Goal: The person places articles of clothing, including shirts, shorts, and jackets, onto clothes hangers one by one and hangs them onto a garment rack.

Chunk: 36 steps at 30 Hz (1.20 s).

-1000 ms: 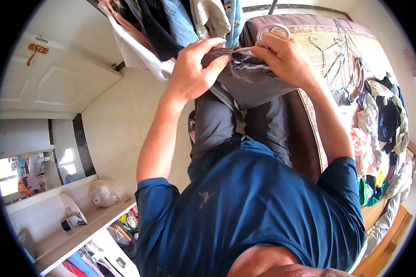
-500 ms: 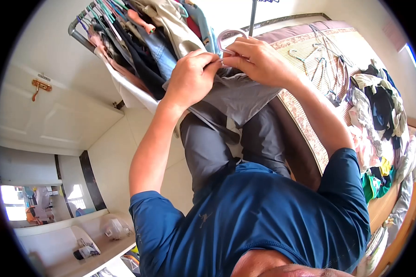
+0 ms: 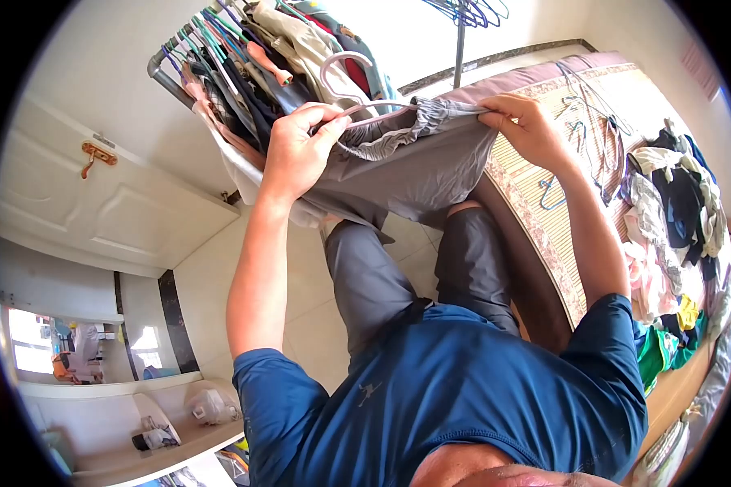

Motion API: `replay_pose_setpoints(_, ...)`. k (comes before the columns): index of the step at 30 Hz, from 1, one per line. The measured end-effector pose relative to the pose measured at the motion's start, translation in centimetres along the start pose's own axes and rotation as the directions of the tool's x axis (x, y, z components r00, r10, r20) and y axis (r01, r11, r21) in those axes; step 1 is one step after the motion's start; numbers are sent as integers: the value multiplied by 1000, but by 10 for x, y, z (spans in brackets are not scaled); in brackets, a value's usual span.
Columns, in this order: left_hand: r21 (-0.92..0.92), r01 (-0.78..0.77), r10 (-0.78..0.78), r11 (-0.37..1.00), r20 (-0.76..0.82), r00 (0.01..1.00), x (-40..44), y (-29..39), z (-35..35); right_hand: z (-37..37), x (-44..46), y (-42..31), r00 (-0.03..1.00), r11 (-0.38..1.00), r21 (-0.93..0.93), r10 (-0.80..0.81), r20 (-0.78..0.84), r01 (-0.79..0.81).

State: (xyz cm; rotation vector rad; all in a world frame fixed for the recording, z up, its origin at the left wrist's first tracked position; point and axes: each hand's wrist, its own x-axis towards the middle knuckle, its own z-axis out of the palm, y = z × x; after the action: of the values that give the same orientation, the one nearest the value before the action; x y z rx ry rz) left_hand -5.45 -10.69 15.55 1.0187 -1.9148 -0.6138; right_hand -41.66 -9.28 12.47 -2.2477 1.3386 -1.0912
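A grey garment (image 3: 406, 174) with a gathered elastic waistband hangs between my two hands, above my knees. My left hand (image 3: 304, 146) pinches the waistband's left end together with a pale plastic hanger (image 3: 365, 105), whose curved hook rises up between the hands. The hanger's right part runs into the waistband opening and is hidden by the cloth. At the other end, my right hand (image 3: 528, 130) is closed on the waistband and pulls it out to the right, so the band is stretched wide.
Clothes on hangers fill a rack (image 3: 166, 77) at the upper left. On the right, a bed with a woven mat (image 3: 536, 187) bears loose hangers (image 3: 581, 138) and a clothes pile (image 3: 678, 195). A white door (image 3: 97, 195) and shelf (image 3: 122, 398) stand left.
My hands have moved apart, the right one going right and off the hanger's hook onto the waistband. The garment is now spread wide. The view has shifted, showing more of the rack.
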Motion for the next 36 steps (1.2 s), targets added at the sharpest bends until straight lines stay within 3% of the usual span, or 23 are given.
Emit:
replay_pose_setpoints(3, 45, 28, -26, 999, -32, 999, -1, -4, -7, 1, 4, 2, 999, 995, 99, 32, -1, -32)
replay_pose_setpoints(5, -106, 19, -26, 994, -71, 997, -2, -9, -14, 0, 8, 12, 1000, 996, 84, 22, 6, -22)
replay_pose_setpoints(7, -138, 43, -53, 990, -69, 996, -4, -3, -15, 0, 12, 13, 999, 994, 104, 43, 15, -45)
replay_pose_setpoints(9, -179, 219, -225, 959, -16, 974, -2, -2, -15, 0, 17, 22, 998, 998, 19, 63, -21, -63)
replay_pose_setpoints(10, -209, 160, -170, 965, -30, 985, 3, -6, -17, 1, 20, 25, 998, 998, 64, 10, -67, -5)
replay_pose_setpoints(11, -205, 221, -221, 954, 20, 975, 7, -9, -22, 0, 22, 27, 998, 998, 68, 12, -60, -8)
replay_pose_setpoints(13, -176, 240, -234, 955, 56, 971, 13, -5, -21, -3, 25, 22, 988, 990, 20, 139, -69, -138)
replay_pose_setpoints(14, -175, 257, -247, 950, 73, 966, 17, -4, -22, -5, 28, 30, 989, 992, 52, 120, -81, -116)
replay_pose_setpoints(17, -189, 245, -238, 951, 59, 969, 33, 6, -31, -12, 41, 44, 964, 999, 37, 22, -265, -12)
replay_pose_setpoints(18, -204, 233, -227, 951, 53, 972, 41, 4, -36, -17, 43, 29, 916, 985, -155, 10, -400, -78)
replay_pose_setpoints(19, -198, 230, -228, 953, 31, 973, 47, 4, -39, -22, 46, 24, 890, 963, -224, 30, -455, -147)
replay_pose_setpoints(21, -153, 219, -221, 964, 2, 975, 57, 7, -41, -21, 46, 9, 861, 987, -159, -79, -502, -2)
replay_pose_setpoints(23, -105, 223, -223, 969, 13, 975, 66, 15, -41, -11, 43, -22, 891, 967, -232, -192, -411, 102)
replay_pose_setpoints(24, -146, 238, -237, 960, 26, 971, 71, 18, -39, -2, 47, -30, 808, 881, -366, -437, -394, 298)
replay_pose_setpoints(25, -185, 249, -247, 951, 38, 968, 74, 23, -35, 1, 41, -59, 906, 963, -162, -260, -336, 216)
replay_pose_setpoints(27, -186, 218, -220, 958, 7, 975, 74, 37, -27, 8, 42, -87, 966, 989, -51, -148, -213, 141)
replay_pose_setpoints(29, -188, 186, -193, 965, -21, 981, 73, 42, -23, 31, 46, -85, 956, 971, -38, -239, -171, 236)
replay_pose_setpoints(33, -222, 200, -192, 954, 57, 980, 71, 38, -14, 48, 56, -100, 961, 949, -166, -274, -18, 268)
replay_pose_setpoints(35, -272, 254, -237, 928, 93, 967, 70, 37, -11, 61, 63, -94, 946, 929, -199, -324, -27, 313)
replay_pose_setpoints(36, -229, 159, -145, 960, 79, 986, 67, 35, -12, 66, 65, -93, 939, 913, -246, -343, -36, 324)
